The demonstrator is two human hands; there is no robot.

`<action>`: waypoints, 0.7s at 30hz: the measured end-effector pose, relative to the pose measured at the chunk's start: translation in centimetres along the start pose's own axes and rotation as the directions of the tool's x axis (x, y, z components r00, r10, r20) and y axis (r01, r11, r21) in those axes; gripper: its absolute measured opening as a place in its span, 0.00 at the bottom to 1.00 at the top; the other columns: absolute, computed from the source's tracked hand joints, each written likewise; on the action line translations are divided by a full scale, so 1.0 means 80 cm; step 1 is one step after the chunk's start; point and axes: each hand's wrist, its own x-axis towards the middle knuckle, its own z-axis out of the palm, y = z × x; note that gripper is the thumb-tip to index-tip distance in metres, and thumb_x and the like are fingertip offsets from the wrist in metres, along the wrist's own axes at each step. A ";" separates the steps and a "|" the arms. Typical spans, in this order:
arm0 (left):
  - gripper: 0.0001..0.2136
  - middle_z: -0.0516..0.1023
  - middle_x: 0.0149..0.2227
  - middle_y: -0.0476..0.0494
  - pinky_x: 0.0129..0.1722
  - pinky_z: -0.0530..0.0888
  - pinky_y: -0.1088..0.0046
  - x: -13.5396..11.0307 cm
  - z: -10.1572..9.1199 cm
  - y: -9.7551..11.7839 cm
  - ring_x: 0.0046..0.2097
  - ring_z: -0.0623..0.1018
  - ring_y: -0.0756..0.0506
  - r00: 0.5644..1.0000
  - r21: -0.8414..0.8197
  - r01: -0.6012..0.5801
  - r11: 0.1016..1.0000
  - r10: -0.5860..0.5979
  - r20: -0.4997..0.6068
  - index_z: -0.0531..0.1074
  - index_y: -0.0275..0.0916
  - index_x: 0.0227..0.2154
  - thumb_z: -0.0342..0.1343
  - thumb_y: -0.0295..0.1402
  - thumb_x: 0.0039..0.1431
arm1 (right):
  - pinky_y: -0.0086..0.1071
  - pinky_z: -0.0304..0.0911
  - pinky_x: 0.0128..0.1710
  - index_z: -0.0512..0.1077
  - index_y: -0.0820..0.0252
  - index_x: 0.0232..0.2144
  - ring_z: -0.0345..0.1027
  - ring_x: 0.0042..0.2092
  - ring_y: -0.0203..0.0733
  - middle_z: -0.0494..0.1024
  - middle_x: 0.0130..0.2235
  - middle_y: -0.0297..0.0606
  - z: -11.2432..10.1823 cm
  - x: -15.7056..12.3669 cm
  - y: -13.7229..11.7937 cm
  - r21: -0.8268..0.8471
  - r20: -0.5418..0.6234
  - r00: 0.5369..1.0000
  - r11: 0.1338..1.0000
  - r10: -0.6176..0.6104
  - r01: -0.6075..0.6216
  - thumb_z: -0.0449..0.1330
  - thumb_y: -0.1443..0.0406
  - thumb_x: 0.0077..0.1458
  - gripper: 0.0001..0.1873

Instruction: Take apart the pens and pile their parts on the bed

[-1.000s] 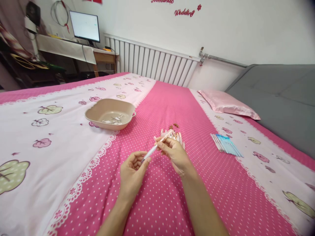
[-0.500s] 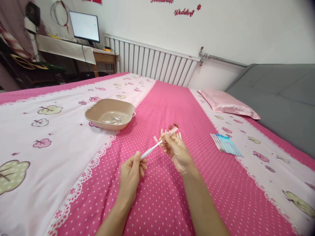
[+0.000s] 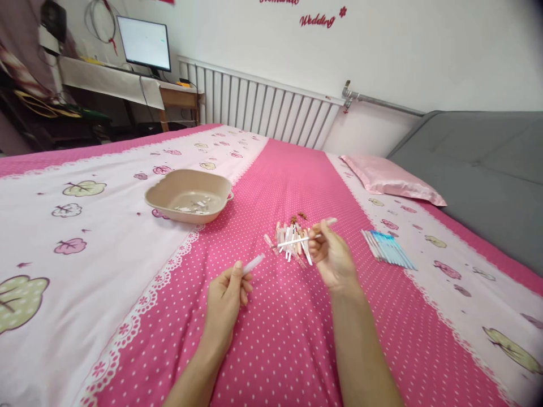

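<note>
My left hand [image 3: 229, 285] is closed around a pale translucent pen barrel [image 3: 254, 263], which points up and to the right. Pinched in my right hand [image 3: 333, 254] is a thin white pen refill [image 3: 292, 242]. The refill's free end reaches left, and a pale clear piece [image 3: 330, 221] sticks out on the other side of the fingers. Just under and behind the refill lies a pile of small white and pinkish pen parts [image 3: 292, 230] on the bedspread. Part of that pile is hidden by my right hand and the refill.
A beige basin [image 3: 186, 210] with small white pieces inside stands to the left. On the right lies a row of blue and pale pens [image 3: 389, 249]. Small brown objects [image 3: 298, 217] sit behind the pile. A pink pillow [image 3: 392, 180] rests by the grey headboard [image 3: 475, 164].
The refill has come out of the barrel. My right hand has moved right with it, uncovering more of the pile, while my left hand has stayed nearly still with the barrel.
</note>
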 end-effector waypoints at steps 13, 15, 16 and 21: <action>0.14 0.68 0.17 0.55 0.18 0.57 0.81 0.001 0.001 0.000 0.16 0.62 0.56 1.000 -0.002 0.007 1.000 -0.007 -0.016 0.67 0.36 0.25 0.55 0.44 0.48 | 0.25 0.55 0.14 0.65 0.60 0.24 0.64 0.18 0.32 0.72 0.25 0.33 -0.041 0.034 0.034 -0.557 -0.129 0.991 0.825 0.035 -0.101 0.60 0.54 0.42 0.15; 0.14 0.69 0.18 0.55 0.18 0.57 0.82 0.001 0.001 0.001 0.16 0.62 0.57 1.000 -0.008 0.016 1.000 -0.016 -0.013 0.67 0.36 0.27 0.55 0.44 0.48 | 0.24 0.51 0.13 0.65 0.59 0.25 0.64 0.17 0.33 0.71 0.24 0.33 -0.044 0.031 0.031 -0.658 -0.092 0.995 0.748 0.026 -0.081 0.59 0.54 0.44 0.15; 0.14 0.69 0.18 0.55 0.18 0.57 0.82 0.001 0.001 0.001 0.16 0.62 0.57 1.000 -0.011 0.020 1.000 -0.020 -0.014 0.67 0.36 0.27 0.55 0.44 0.48 | 0.24 0.51 0.14 0.66 0.59 0.25 0.64 0.17 0.33 0.71 0.24 0.32 -0.044 0.028 0.027 -0.699 -0.065 0.998 0.714 0.003 -0.048 0.59 0.53 0.44 0.15; 0.15 0.69 0.18 0.55 0.18 0.57 0.82 0.000 0.002 0.004 0.16 0.61 0.57 0.999 -0.019 0.024 1.000 -0.024 -0.023 0.67 0.36 0.28 0.52 0.45 0.50 | 0.25 0.54 0.19 0.68 0.62 0.27 0.57 0.17 0.28 0.69 0.21 0.30 -0.018 0.004 0.008 -0.738 0.127 0.986 0.674 0.105 0.023 0.57 0.53 0.47 0.16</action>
